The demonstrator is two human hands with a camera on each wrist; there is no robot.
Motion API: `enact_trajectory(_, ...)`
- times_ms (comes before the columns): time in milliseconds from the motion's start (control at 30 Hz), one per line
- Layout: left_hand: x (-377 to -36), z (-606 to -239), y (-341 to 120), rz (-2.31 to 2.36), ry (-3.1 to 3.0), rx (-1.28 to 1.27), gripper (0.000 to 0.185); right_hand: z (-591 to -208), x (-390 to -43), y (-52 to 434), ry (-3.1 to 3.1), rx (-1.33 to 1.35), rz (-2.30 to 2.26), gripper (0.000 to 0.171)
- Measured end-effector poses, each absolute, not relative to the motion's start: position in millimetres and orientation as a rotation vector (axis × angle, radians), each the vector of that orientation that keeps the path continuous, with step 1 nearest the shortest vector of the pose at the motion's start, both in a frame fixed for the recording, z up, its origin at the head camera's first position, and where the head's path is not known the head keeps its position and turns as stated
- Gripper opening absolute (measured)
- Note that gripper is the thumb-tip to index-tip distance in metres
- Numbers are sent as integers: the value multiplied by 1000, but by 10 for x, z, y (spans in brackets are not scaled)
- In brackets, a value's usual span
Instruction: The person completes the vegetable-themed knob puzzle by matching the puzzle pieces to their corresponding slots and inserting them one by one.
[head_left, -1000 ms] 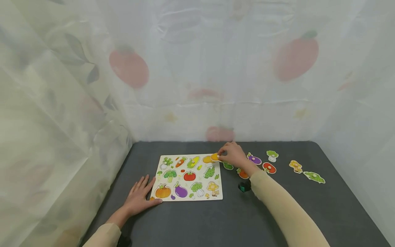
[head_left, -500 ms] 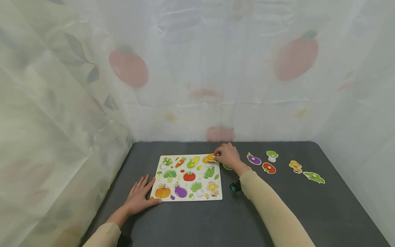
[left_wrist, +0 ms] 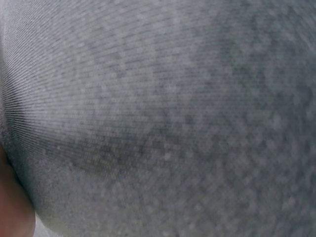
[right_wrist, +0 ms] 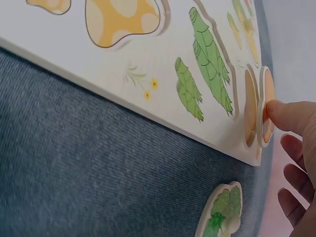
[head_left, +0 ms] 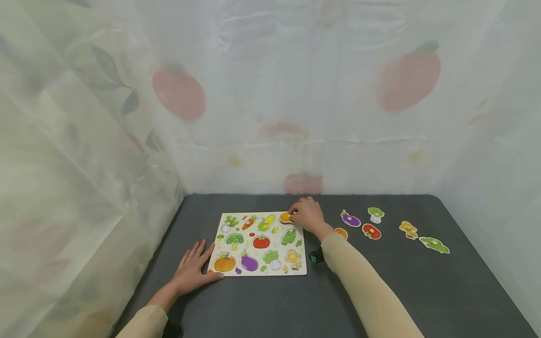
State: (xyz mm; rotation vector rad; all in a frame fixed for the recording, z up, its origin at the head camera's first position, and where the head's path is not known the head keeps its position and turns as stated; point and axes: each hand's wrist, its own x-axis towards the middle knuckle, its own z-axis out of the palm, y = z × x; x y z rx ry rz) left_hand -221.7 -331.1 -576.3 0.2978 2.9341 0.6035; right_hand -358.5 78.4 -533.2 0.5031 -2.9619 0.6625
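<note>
Orange is what we see under the right hand (head_left: 307, 216): an orange piece (head_left: 286, 217) at the board (head_left: 258, 244)'s far right corner, with the fingertips (right_wrist: 291, 114) curled onto it. In the right wrist view the piece stands tilted on its edge over the matching orange cutout, one edge down at the slot, and the forefinger tip is pressed against its face; whether the thumb closes behind it we cannot tell. The piece sits ahead of the fingertips, toward the board's inside, with the palm behind it over the dark cloth.

The left hand (head_left: 192, 269) lies flat, fingers straight and spread, on the cloth at the board's near left corner, its thumb against the board's edge (the left wrist view shows only blurred grey weave).

The board's right edge runs just beside the right wrist. Right of it the cloth has loose pieces: a green piece (right_wrist: 222, 218) just off the board's edge, an orange-red piece (head_left: 340, 232) near the sleeve, then an eggplant (head_left: 350, 218), a red piece (head_left: 371, 231), a green-and-white piece (head_left: 375, 214), a yellow piece (head_left: 408, 229) and a pea pod (head_left: 434, 244), well apart. Bare cloth lies between the board and the near table edge.
</note>
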Motion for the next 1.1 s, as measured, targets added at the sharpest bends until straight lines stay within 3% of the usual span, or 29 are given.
enact_trajectory(1100, -2189, -5748, -3306, 674, 2954, 374, 111, -5406, -3599, 704, -2976, 472, 587, 13)
